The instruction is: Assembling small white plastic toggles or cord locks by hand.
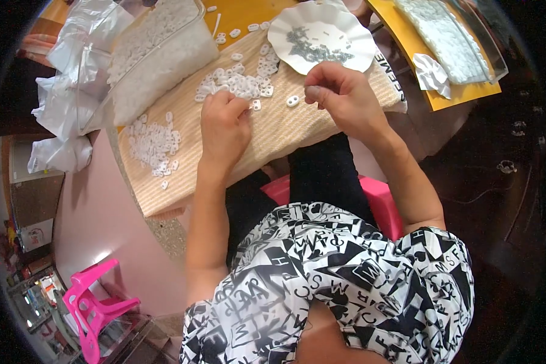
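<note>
My left hand is closed, its fingertips at the near edge of a pile of small white plastic pieces with two holes. One such piece lies by its fingertips; whether the fingers grip one is hidden. My right hand is raised beside the near rim of a white scalloped plate, thumb and fingers drawn together in a pinch. Anything between them is too small to make out. On the plate lie many tiny grey metal-looking pieces. A single white two-holed piece rests on the cloth between my hands.
A striped beige cloth covers the work surface. Another pile of white pieces lies at left. A clear bin full of white pieces stands behind, beside plastic bags. Another filled tray is far right. A pink stool stands lower left.
</note>
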{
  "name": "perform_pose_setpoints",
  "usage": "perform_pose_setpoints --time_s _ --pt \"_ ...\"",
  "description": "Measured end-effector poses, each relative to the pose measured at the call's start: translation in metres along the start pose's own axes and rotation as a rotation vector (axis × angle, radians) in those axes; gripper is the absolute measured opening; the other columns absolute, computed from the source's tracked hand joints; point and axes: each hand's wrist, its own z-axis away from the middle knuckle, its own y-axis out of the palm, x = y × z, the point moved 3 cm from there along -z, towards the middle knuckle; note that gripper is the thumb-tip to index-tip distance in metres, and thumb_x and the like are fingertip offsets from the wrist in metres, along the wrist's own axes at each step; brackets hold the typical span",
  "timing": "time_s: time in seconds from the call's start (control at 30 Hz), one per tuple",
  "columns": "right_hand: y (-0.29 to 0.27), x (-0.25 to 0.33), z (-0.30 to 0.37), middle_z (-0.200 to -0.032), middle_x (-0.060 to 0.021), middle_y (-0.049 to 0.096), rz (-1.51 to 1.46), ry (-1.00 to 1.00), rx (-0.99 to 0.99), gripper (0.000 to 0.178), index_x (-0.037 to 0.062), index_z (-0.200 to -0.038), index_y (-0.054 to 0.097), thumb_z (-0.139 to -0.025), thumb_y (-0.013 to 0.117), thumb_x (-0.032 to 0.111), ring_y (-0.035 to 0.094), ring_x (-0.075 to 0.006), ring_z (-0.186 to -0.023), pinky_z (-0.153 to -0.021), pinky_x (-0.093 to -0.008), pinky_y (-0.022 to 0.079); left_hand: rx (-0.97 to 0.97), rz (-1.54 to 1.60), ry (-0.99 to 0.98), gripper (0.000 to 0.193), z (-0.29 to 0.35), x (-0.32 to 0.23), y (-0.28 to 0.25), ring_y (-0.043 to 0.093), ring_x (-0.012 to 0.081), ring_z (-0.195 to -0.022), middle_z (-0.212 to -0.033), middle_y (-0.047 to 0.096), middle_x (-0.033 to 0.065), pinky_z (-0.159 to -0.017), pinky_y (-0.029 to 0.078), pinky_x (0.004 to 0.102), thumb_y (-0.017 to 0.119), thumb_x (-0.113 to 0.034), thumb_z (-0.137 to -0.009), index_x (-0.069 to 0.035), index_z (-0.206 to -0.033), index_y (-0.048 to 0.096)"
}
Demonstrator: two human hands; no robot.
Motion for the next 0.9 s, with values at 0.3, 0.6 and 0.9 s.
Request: perform_pose_setpoints --time_s 0.3,0.6,0.9 --pt "0.009 -0.009 0.003 -0.066 -0.0064 0.057 -0.02 0.03 0.073 0.008 -0.0028 -0.08 0.055 -0.075 0.054 0.003 0.052 -0.0106 -0.063 -0.06 -0.0239 0.043 -0.031 -0.019 0.06 0.006 -0.011 -0.01 0.002 0.048 0.0291 -0.069 -0.068 0.05 0.0113 -0.061 0.04 0.0395 0.061 -0.004 -0.059 -0.004 -0.063 0.058" --pt "0.015 -0.007 0.004 -0.066 -0.0049 0.056 -0.09 0.039 0.093 0.008 -0.0018 -0.08 0.055 -0.076 0.055 0.005 0.052 -0.0103 -0.064 -0.059 -0.0235 0.043 0.029 -0.092 0.07 0.009 -0.013 -0.013 0.005 0.052 0.0265 -0.067 -0.07 0.054 0.0102 -0.059 0.042 0.0343 0.059 0.002 -0.063 -0.001 -0.072 0.061" --pt "0.036 0.001 0.012 -0.068 -0.0041 0.057 -0.234 0.127 0.196 0.01 -0.0006 -0.08 0.056 -0.08 0.053 0.009 0.054 -0.0095 -0.065 -0.058 -0.0232 0.044 -0.142 1.619 -0.72 0.021 0.032 -0.031 -0.02 0.054 0.0129 -0.064 -0.079 0.058 0.0091 -0.057 0.045 0.0225 0.055 0.003 -0.078 0.003 -0.099 0.055"
